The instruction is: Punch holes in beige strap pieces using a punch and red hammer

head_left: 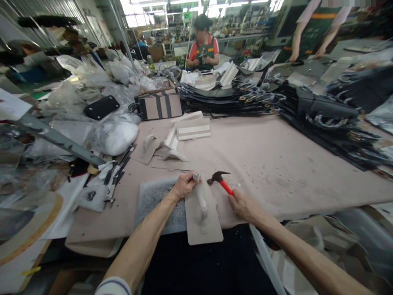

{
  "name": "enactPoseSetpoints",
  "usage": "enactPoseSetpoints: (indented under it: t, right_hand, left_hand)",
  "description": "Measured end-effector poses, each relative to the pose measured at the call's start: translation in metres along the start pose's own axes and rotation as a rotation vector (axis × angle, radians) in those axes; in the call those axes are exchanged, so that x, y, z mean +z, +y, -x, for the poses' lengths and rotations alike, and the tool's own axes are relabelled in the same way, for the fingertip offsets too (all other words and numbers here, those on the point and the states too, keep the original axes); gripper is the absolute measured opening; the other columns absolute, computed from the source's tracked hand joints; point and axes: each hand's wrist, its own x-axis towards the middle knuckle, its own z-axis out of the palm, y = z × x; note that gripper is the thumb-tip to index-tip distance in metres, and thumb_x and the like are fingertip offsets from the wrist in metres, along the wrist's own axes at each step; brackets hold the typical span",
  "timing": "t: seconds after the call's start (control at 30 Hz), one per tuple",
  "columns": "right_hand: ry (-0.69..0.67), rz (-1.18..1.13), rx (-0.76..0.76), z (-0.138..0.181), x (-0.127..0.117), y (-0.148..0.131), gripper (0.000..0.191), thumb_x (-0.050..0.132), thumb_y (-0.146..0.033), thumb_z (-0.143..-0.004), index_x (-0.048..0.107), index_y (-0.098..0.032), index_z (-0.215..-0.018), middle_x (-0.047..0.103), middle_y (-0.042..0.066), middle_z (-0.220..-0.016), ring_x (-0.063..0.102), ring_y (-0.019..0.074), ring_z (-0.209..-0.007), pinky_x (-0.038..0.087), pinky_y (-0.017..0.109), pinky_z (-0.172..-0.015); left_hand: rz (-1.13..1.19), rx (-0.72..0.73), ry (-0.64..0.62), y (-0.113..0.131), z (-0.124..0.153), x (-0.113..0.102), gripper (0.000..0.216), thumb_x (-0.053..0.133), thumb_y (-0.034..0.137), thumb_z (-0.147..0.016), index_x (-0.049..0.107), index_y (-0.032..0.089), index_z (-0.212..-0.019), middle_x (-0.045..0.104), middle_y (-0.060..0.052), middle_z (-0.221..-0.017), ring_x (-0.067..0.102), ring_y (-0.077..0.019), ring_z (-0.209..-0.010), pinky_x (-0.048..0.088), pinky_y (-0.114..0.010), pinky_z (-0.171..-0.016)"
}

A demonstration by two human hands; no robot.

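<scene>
Nearest, a beige panel juts over the front edge of the table. At the panel's far end, the left hand clasps its handle; right of the panel, the right hand is wrapped around a hammer. Beyond the panel lie loose panels, then stacked black pieces, then a co-worker.

"What's being worn there?"
"A white sleeve, near left, with a thin bluish stripe round its hem."
"And near the middle?"
"Dark cloth, almost black. Left hand and right hand are bare, both forearms too."
</scene>
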Motion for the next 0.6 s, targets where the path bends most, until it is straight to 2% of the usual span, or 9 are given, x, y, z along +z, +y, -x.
enactPoseSetpoints:
  t: [0.1,0.17,0.2,0.27,0.37,0.4,0.47,0.53,0.6]
  right_hand:
    - [0.195,0.125,-0.036,0.006,0.012,-0.008,0.027,0.047,-0.027,-0.095,0.058,-0.010,-0.113,0.062,0.017,-0.095,0.058,0.0273,-0.083,0.040,0.035,-0.069]
    - [0.353,0.118,-0.182,0.010,0.013,-0.028,0.041,0.053,-0.023,-0.091,0.051,-0.011,-0.131,0.056,0.020,-0.118,0.055,0.0306,-0.100,0.043,0.040,-0.081]
    - [0.375,0.072,-0.286,0.011,0.014,-0.041,0.048,0.053,-0.020,-0.090,0.046,-0.013,-0.137,0.052,0.020,-0.126,0.053,0.0296,-0.104,0.044,0.040,-0.085]
    - [0.300,-0.011,-0.511,0.010,0.019,-0.064,0.047,0.050,-0.012,-0.087,0.049,-0.017,-0.134,0.049,0.015,-0.132,0.052,0.0249,-0.103,0.045,0.037,-0.085]
    - [0.149,0.023,-0.700,0.004,0.035,-0.084,0.025,0.048,-0.007,-0.085,0.061,-0.017,-0.104,0.056,0.011,-0.121,0.051,0.0216,-0.092,0.045,0.035,-0.082]
    - [0.141,0.026,-0.712,0.002,0.040,-0.086,0.020,0.048,-0.007,-0.085,0.062,-0.016,-0.096,0.058,0.011,-0.116,0.050,0.0215,-0.090,0.045,0.035,-0.082]
    - [0.169,-0.077,-0.708,0.000,0.047,-0.084,0.019,0.048,-0.007,-0.087,0.062,-0.016,-0.094,0.059,0.011,-0.114,0.051,0.0210,-0.092,0.045,0.035,-0.084]
    - [0.219,-0.327,-0.688,0.002,0.047,-0.079,0.023,0.046,-0.009,-0.089,0.064,-0.017,-0.102,0.058,0.011,-0.121,0.054,0.0205,-0.099,0.046,0.034,-0.088]
    - [0.277,-0.672,-0.587,0.004,0.041,-0.074,0.024,0.048,-0.016,-0.092,0.065,-0.019,-0.108,0.058,0.010,-0.124,0.057,0.0205,-0.106,0.046,0.034,-0.091]
  left_hand:
    - [0.039,-0.034,0.038,-0.003,0.001,0.001,0.013,0.065,0.025,-0.081,0.070,0.014,-0.087,0.070,-0.004,-0.083,0.061,-0.0154,-0.077,0.047,-0.025,-0.074]
    - [0.061,-0.052,0.060,-0.004,0.001,0.003,0.015,0.066,0.025,-0.079,0.070,0.015,-0.088,0.072,-0.004,-0.084,0.063,-0.0160,-0.078,0.049,-0.025,-0.074]
    - [0.064,-0.059,0.067,-0.004,0.001,0.004,0.016,0.067,0.026,-0.078,0.071,0.015,-0.089,0.072,-0.004,-0.084,0.064,-0.0162,-0.078,0.049,-0.025,-0.075]
    - [0.069,-0.074,0.092,-0.003,0.001,0.006,0.017,0.070,0.027,-0.076,0.072,0.015,-0.088,0.073,-0.004,-0.084,0.064,-0.0163,-0.078,0.050,-0.025,-0.075]
    - [0.141,-0.121,0.235,0.002,-0.001,0.009,0.021,0.074,0.031,-0.072,0.071,0.015,-0.085,0.073,-0.003,-0.082,0.066,-0.0161,-0.076,0.052,-0.025,-0.073]
    - [0.188,-0.131,0.321,0.003,-0.001,0.009,0.023,0.075,0.033,-0.072,0.070,0.015,-0.084,0.073,-0.003,-0.081,0.066,-0.0163,-0.076,0.053,-0.026,-0.073]
    - [0.264,-0.128,0.473,0.007,0.001,0.006,0.027,0.077,0.035,-0.072,0.068,0.015,-0.086,0.074,-0.003,-0.082,0.068,-0.0168,-0.078,0.054,-0.028,-0.077]
    - [0.311,-0.106,0.559,0.012,0.006,0.001,0.032,0.078,0.037,-0.072,0.066,0.014,-0.091,0.074,-0.004,-0.084,0.070,-0.0173,-0.080,0.055,-0.030,-0.081]
    - [0.350,-0.088,0.614,0.016,0.013,-0.007,0.038,0.080,0.038,-0.071,0.064,0.014,-0.097,0.074,-0.004,-0.085,0.071,-0.0175,-0.079,0.056,-0.032,-0.083]
